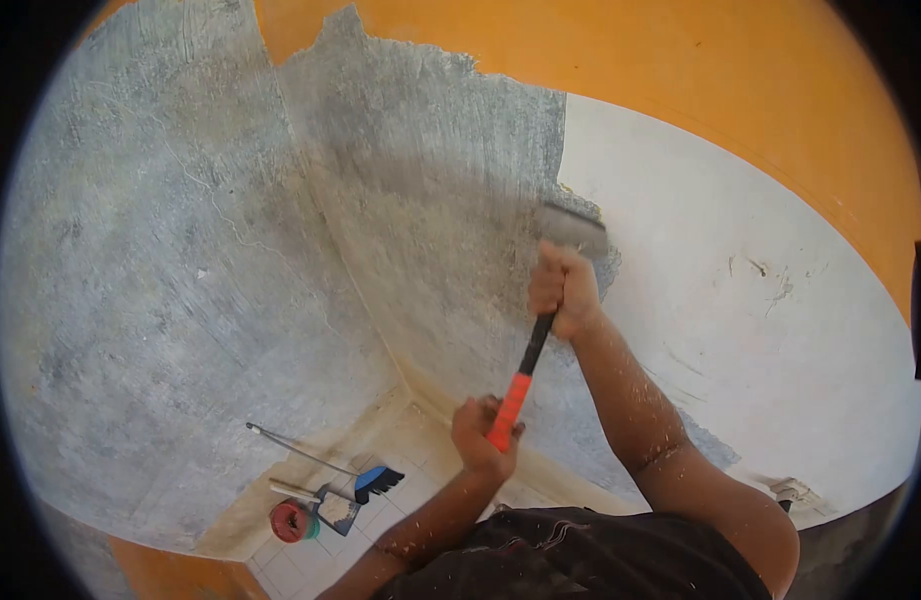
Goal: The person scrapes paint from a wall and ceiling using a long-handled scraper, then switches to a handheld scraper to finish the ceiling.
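A long-handled scraper (573, 230) has its wide grey blade against the wall, at the border between the bare grey surface (421, 200) and the white layer (701, 230). My right hand (566, 288) is wrapped round the black shaft just below the blade. Lower down, my left hand (486, 435) grips the orange-red end of the handle. The blade is slightly blurred. Pale flecks dot both forearms.
Orange paint (681, 60) covers the upper wall. Below left, on the white tiled floor (326, 560), are a blue broom (377, 482), a dustpan (338, 510) and a red container (291, 521). A pipe fitting (796, 491) is at the lower right.
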Action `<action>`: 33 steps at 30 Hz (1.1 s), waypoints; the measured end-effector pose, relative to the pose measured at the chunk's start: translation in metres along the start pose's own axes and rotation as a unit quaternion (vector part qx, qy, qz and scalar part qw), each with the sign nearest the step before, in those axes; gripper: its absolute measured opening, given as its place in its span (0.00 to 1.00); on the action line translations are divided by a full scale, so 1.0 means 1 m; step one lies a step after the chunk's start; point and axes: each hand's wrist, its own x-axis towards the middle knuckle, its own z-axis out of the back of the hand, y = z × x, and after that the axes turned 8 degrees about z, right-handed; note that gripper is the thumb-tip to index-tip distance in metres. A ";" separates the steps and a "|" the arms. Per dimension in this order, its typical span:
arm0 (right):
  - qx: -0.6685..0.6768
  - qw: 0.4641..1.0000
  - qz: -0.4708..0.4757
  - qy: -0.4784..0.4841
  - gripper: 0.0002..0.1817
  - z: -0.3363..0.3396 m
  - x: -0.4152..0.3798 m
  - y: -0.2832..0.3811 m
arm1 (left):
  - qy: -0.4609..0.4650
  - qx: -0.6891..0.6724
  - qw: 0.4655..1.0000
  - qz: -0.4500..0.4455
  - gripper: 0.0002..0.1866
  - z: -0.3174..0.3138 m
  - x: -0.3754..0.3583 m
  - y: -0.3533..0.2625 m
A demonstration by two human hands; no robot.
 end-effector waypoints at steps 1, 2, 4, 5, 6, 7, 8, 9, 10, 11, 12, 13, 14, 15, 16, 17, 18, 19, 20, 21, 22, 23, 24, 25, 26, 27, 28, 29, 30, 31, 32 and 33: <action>-0.001 1.000 0.020 0.004 0.22 -0.006 0.003 0.003 | -0.001 0.013 1.000 -0.029 0.18 -0.006 0.002 -0.006; -0.001 1.000 0.017 0.002 0.22 -0.010 0.004 0.003 | 0.052 0.054 0.996 -0.045 0.16 -0.003 0.007 -0.014; -0.002 0.999 0.046 0.012 0.22 -0.017 0.009 0.001 | 0.067 0.041 0.994 -0.071 0.16 -0.003 0.003 -0.024; -0.001 0.999 0.047 0.014 0.22 -0.017 0.007 -0.001 | 0.082 0.023 0.992 -0.098 0.17 -0.001 0.001 -0.026; 0.017 0.999 0.043 0.003 0.22 -0.013 0.001 -0.006 | 0.083 0.072 0.983 -0.147 0.17 0.007 0.000 -0.020; 0.033 0.999 0.038 -0.008 0.22 -0.009 -0.003 -0.011 | 0.080 0.070 0.983 -0.149 0.17 0.014 -0.005 -0.012; 0.033 0.999 0.034 -0.008 0.22 -0.004 -0.004 -0.014 | 0.060 0.024 0.992 -0.112 0.18 0.019 -0.010 -0.004; 0.014 1.000 0.023 -0.010 0.22 0.002 -0.002 -0.017 | 0.041 -0.023 0.996 -0.075 0.18 0.021 -0.012 0.000; -0.005 1.000 0.013 -0.013 0.21 0.002 -0.004 -0.018 | 0.023 -0.018 0.999 -0.041 0.18 0.019 -0.009 -0.003; -0.006 1.000 0.010 -0.015 0.21 0.000 0.001 -0.014 | 0.020 -0.020 0.999 -0.040 0.18 0.014 -0.004 -0.007; -0.006 1.000 0.025 0.004 0.21 -0.012 0.009 -0.003 | 0.058 0.007 0.995 -0.080 0.17 0.006 0.002 -0.013; -0.006 0.999 0.039 0.023 0.21 -0.018 0.012 0.002 | 0.095 0.035 0.988 -0.120 0.17 0.000 0.006 -0.019; -0.003 0.999 0.039 0.021 0.21 -0.019 0.011 0.000 | 0.099 0.020 0.987 -0.125 0.17 -0.001 0.007 -0.029; 0.003 0.999 0.050 0.021 0.21 -0.020 0.013 -0.002 | 0.099 0.024 0.987 -0.125 0.17 0.000 0.008 -0.032; 0.008 0.998 0.059 0.022 0.21 -0.022 0.014 -0.005 | 0.095 0.005 0.985 -0.142 0.16 0.004 0.009 -0.033; 0.007 0.998 0.058 0.024 0.21 -0.019 0.013 -0.007 | 0.092 -0.019 0.983 -0.160 0.16 0.006 0.009 -0.032; 0.028 0.998 0.047 0.020 0.21 -0.012 0.008 -0.010 | 0.077 0.022 0.985 -0.151 0.16 0.010 0.003 -0.023; 0.049 0.998 0.037 0.014 0.21 -0.004 0.003 -0.014 | 0.076 0.020 0.985 -0.151 0.16 0.013 -0.003 -0.012; 0.036 0.999 0.023 -0.030 0.21 0.001 0.000 -0.018 | 0.051 0.022 0.994 -0.097 0.16 0.016 -0.008 -0.002; 0.033 0.999 0.025 -0.030 0.21 0.001 0.002 -0.016 | 0.028 0.024 0.998 -0.042 0.16 0.013 -0.010 0.003; 0.017 1.000 0.017 -0.020 0.21 0.002 0.004 -0.012 | -0.002 0.045 0.999 -0.030 0.17 0.009 -0.006 0.004; 0.002 1.000 0.010 -0.011 0.21 0.002 0.005 -0.007 | 0.000 0.045 0.999 -0.026 0.17 0.003 0.001 0.000; 0.001 1.000 0.012 -0.014 0.21 -0.006 0.009 0.000 | 0.025 0.065 0.997 -0.036 0.17 -0.002 0.009 -0.009; -0.009 0.999 0.044 0.010 0.20 -0.023 0.014 0.010 | 0.050 0.087 0.994 -0.046 0.18 -0.009 0.017 -0.018; -0.018 0.996 0.077 0.036 0.20 -0.033 0.018 0.015 | 0.093 0.060 0.992 -0.062 0.17 -0.016 0.023 -0.028; -0.015 0.996 0.083 0.035 0.20 -0.034 0.019 0.015 | 0.096 0.065 0.991 -0.060 0.17 -0.019 0.020 -0.030; 0.002 0.995 0.084 0.057 0.21 -0.034 0.020 0.015 | 0.109 0.049 0.990 -0.078 0.17 -0.023 0.014 -0.031; 0.019 0.993 0.083 0.077 0.21 -0.034 0.019 0.013 | 0.121 0.030 0.988 -0.095 0.17 -0.023 0.010 -0.029; 0.052 0.997 0.041 0.046 0.22 -0.024 0.017 0.009 | 0.093 0.022 0.989 -0.112 0.17 -0.016 0.006 -0.017; 0.049 0.997 0.042 0.046 0.22 -0.013 0.012 0.001 | 0.095 0.020 0.989 -0.111 0.17 -0.003 0.005 -0.007; 0.021 0.999 0.028 0.023 0.22 -0.002 0.006 -0.008 | 0.058 0.003 0.998 -0.031 0.17 0.012 0.008 0.002; -0.008 1.000 0.014 0.001 0.22 -0.004 0.004 -0.010 | 0.022 -0.015 0.999 0.047 0.17 0.011 0.008 0.004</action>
